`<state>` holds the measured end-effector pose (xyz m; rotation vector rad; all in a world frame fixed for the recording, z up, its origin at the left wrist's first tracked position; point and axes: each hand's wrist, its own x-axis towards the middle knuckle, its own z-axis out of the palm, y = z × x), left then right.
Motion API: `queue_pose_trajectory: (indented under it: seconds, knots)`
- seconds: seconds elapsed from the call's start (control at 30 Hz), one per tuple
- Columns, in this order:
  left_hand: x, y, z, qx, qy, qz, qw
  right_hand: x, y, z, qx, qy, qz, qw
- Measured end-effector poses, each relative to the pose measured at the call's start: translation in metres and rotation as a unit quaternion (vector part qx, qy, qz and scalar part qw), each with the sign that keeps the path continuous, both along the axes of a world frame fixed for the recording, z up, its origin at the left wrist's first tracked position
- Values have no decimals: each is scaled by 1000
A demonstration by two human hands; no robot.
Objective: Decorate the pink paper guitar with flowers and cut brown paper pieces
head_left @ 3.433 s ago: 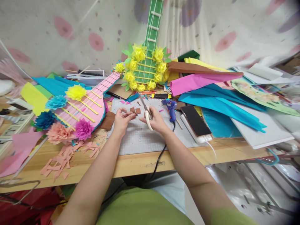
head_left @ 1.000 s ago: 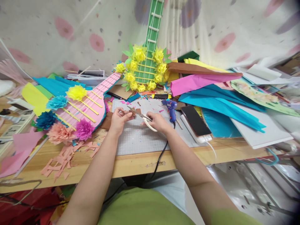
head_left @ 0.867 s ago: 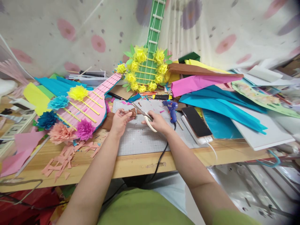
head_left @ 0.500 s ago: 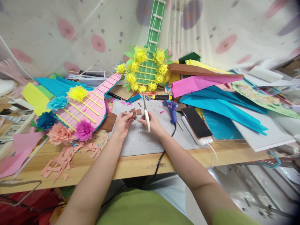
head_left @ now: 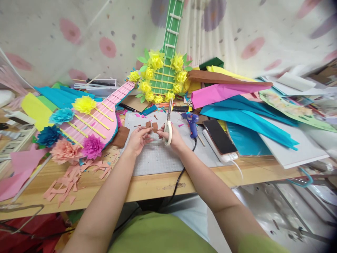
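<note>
My right hand [head_left: 172,138] grips the white handles of a pair of scissors [head_left: 168,121], blades closed and pointing up and away from me. My left hand [head_left: 138,138] is just to its left, fingers pinched on a small brown paper piece [head_left: 154,130] that the right hand's fingertips also touch. Both hands hover over the grey cutting mat [head_left: 158,154]. Two small brown paper squares [head_left: 152,124] lie on the mat just beyond the fingers.
A pink paper guitar [head_left: 92,123] with paper flowers lies at the left, a green one [head_left: 165,63] leans at the back. A blue glue gun [head_left: 192,121] and a phone [head_left: 217,135] lie to the right. Coloured paper sheets [head_left: 237,105] pile behind; pink scraps [head_left: 68,179] litter the wooden table edge.
A second ago the scissors pointed left, cutting at the brown piece in my left hand. They have since swung upright, and both hands now meet at the small brown piece.
</note>
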<state>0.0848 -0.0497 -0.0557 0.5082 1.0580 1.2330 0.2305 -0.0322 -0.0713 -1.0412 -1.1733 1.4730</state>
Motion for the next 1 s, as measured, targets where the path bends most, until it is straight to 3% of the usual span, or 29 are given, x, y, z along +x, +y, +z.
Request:
queue_pose_trajectory:
  seconds: [0.2, 0.4, 0.67, 1.0]
  knots:
    - [-6, 0, -5, 69, 77, -78, 992, 5, -1, 6, -27, -45, 66, 996]
    - [-6, -2, -7, 64, 114, -113, 985, 8, -4, 12, -28, -57, 108, 992]
    - [-13, -4, -8, 69, 159, -218, 960, 17, -2, 11, -25, -120, 202, 972]
    - [-14, -4, -7, 76, 151, -210, 963, 17, -2, 9, -19, -108, 177, 978]
